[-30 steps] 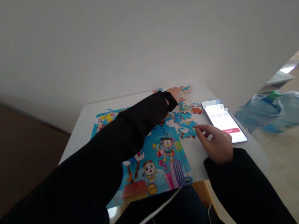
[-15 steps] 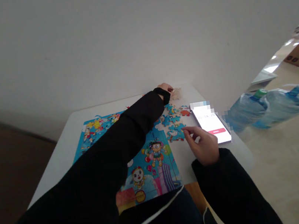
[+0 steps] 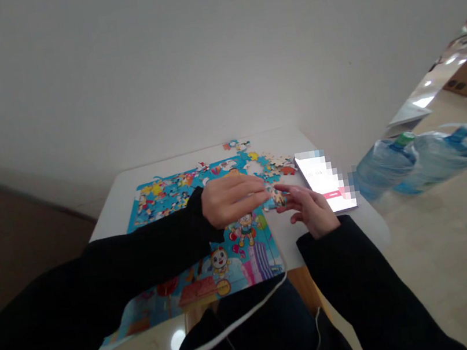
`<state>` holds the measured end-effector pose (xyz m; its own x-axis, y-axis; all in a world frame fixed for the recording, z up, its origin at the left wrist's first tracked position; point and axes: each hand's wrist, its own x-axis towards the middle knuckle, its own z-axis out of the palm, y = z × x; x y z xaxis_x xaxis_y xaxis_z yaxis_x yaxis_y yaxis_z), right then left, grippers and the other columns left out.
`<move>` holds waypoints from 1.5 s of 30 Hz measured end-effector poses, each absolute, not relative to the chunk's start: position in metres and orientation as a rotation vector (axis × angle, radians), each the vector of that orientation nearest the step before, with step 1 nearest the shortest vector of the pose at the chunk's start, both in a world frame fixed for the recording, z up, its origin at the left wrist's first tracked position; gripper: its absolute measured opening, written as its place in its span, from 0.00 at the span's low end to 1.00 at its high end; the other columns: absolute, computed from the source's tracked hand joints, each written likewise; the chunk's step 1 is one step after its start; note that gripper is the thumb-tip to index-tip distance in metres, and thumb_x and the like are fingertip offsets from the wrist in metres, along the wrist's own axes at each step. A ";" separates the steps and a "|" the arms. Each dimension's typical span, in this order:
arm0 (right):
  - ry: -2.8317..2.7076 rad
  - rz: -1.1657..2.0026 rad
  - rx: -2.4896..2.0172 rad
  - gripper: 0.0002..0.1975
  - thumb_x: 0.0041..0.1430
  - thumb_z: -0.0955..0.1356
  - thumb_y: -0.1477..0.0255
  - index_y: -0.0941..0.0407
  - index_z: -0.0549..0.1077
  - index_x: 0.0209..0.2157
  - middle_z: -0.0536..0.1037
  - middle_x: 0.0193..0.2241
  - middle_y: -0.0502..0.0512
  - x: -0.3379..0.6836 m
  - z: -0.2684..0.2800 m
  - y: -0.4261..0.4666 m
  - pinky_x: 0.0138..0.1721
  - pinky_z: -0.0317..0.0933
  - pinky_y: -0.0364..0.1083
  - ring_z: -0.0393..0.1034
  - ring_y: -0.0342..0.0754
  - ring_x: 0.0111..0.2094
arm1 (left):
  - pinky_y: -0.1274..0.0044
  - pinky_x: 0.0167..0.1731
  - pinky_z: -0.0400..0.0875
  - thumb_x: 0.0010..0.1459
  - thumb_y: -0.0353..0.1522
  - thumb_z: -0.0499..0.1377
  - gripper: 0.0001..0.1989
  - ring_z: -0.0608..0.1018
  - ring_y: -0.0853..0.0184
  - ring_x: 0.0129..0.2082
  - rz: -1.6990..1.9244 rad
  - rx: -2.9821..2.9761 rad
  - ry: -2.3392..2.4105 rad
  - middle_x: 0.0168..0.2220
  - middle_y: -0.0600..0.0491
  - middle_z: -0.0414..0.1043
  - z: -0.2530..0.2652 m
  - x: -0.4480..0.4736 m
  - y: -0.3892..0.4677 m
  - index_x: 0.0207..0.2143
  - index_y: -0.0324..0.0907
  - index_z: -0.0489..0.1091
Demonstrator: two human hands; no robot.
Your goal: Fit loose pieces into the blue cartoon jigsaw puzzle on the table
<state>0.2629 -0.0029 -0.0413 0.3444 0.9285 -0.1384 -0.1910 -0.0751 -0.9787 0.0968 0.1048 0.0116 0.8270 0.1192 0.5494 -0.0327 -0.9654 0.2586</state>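
A cartoon jigsaw puzzle [image 3: 252,254] lies on the white table, partly assembled. My left hand [image 3: 234,198] reaches across its upper right part, fingers stretched out straight and its fingertips at a small cluster of puzzle pieces [image 3: 277,196]. From the other side my right hand [image 3: 308,207] meets the same cluster, its fingers apart and touching the edge. Whether either hand lifts a piece cannot be made out. Beyond the fingers lie more loose pieces [image 3: 288,170]. My left hand and sleeve hide the middle of the puzzle.
A phone [image 3: 320,176] with a lit timer screen lies right of the pieces. More loose pieces [image 3: 238,145] sit near the wall. Two large water bottles [image 3: 390,169] stand on the floor at right. A white cable [image 3: 223,337] crosses my lap.
My left hand has come back from the far right pile toward me and left, to the cluster by my right hand. My right hand's fingers have gone from a pinch to spread.
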 end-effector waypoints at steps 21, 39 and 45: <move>-0.898 0.811 -1.342 0.14 0.46 0.70 0.61 0.56 0.72 0.32 0.79 0.28 0.54 0.245 -0.042 -0.002 0.21 0.64 0.42 0.74 0.46 0.27 | 0.74 0.32 0.74 0.52 0.34 0.58 0.25 0.78 0.65 0.34 0.267 1.506 0.732 0.35 0.49 0.72 -0.006 0.095 0.101 0.53 0.41 0.60; -2.028 0.022 -2.445 0.23 0.50 0.66 0.63 0.50 0.70 0.50 0.75 0.44 0.58 0.327 -0.011 0.111 0.37 0.61 0.50 0.69 0.55 0.43 | 0.80 0.33 0.64 0.49 0.45 0.54 0.27 0.75 0.64 0.33 -0.470 2.459 1.194 0.36 0.50 0.75 0.007 -0.005 0.219 0.50 0.42 0.68; -2.069 -0.028 -2.433 0.17 0.54 0.63 0.63 0.53 0.76 0.41 0.77 0.38 0.62 0.319 -0.021 0.108 0.34 0.60 0.49 0.72 0.56 0.38 | 0.75 0.40 0.63 0.57 0.41 0.51 0.23 0.72 0.56 0.44 -0.805 2.917 1.329 0.46 0.43 0.71 0.033 0.027 0.208 0.52 0.41 0.66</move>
